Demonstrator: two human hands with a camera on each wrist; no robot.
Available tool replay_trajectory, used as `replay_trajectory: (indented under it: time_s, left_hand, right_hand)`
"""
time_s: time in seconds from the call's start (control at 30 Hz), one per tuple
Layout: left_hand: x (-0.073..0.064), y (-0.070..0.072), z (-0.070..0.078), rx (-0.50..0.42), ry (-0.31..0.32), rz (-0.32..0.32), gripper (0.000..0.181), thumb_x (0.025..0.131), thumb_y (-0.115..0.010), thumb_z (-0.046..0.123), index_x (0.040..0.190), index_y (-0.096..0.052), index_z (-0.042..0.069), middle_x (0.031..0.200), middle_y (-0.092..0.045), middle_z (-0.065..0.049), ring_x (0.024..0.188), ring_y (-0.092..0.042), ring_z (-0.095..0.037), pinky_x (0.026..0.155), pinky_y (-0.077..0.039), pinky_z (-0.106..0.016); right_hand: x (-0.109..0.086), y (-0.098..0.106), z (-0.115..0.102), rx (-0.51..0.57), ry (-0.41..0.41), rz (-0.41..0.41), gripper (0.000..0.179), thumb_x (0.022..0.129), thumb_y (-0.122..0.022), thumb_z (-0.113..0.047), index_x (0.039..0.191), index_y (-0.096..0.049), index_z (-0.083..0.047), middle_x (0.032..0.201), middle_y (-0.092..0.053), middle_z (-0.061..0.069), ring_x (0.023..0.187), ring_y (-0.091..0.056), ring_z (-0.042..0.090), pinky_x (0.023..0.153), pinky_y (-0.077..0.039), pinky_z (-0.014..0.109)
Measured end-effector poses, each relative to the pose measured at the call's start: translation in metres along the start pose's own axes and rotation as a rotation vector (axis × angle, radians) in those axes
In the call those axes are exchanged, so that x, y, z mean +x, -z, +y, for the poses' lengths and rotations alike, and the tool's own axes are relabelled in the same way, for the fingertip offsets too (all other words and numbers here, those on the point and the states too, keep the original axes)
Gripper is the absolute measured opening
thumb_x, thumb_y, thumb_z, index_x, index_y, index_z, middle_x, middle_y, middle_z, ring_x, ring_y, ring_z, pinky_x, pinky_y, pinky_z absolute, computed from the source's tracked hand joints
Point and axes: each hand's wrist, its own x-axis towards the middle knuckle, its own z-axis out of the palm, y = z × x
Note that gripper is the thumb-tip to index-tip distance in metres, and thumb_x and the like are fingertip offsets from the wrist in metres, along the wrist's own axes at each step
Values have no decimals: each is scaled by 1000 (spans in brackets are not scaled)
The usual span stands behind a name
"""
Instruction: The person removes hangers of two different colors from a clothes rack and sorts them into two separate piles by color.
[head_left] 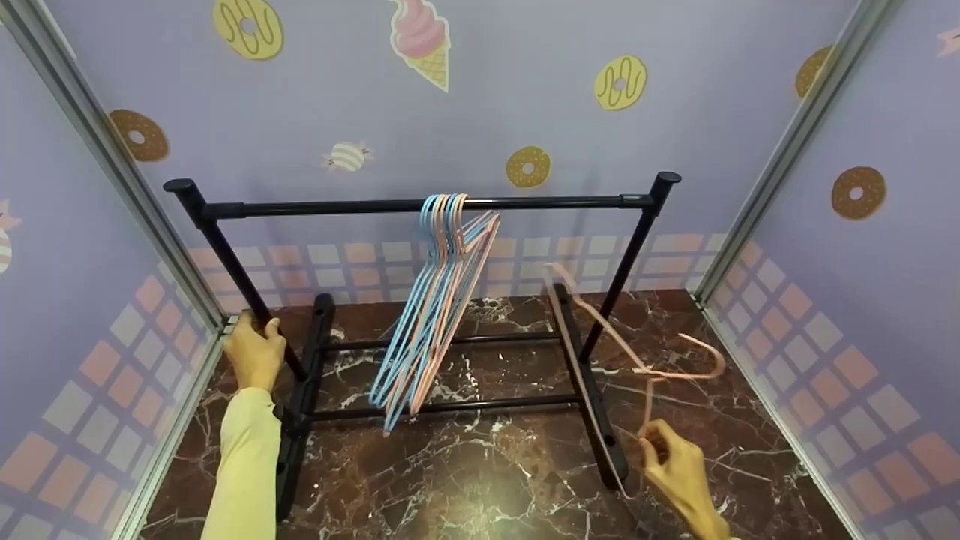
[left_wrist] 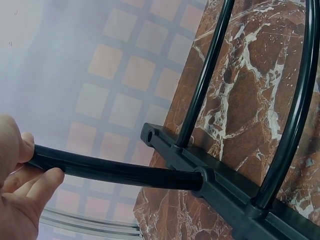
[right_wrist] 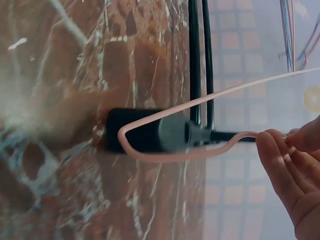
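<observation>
Pink hanger [head_left: 667, 373] seems light, stiff and slick, so I favour its shoulder [right_wrist: 185, 156], where my right grip [head_left: 675, 461] pinches, while my left grip [head_left: 253, 354] holds the rack upright [head_left: 238, 266].

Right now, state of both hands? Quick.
Left hand: closed, holding the black rack's left upright.
Right hand: closed, pinching a pink hanger.
</observation>
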Motion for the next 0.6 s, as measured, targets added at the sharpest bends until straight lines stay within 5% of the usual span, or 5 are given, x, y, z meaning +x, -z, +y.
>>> replay_trajectory:
  time_s: [0.23,0.6]
  left_hand:
    - [1,0,0,0,-18,11,24,87,-57,15,105,-57,-1,99,-62,-26,103,-49,-50,93,-35,-53]
    - [-1,1,-1,-10,-2,-16,24,88,-56,16,106,-56,0,102,-61,-25,104,-44,-51,95,-31,-54]
  right_hand:
    - [-13,18,16,116,-255,-8,18,76,-63,9,78,-61,-8,63,-65,2,50,-62,9,47,-47,15]
    - [-29,22,30,221,-417,-1,8,81,-60,9,83,-59,1,70,-66,14,55,-65,12,50,-51,22]
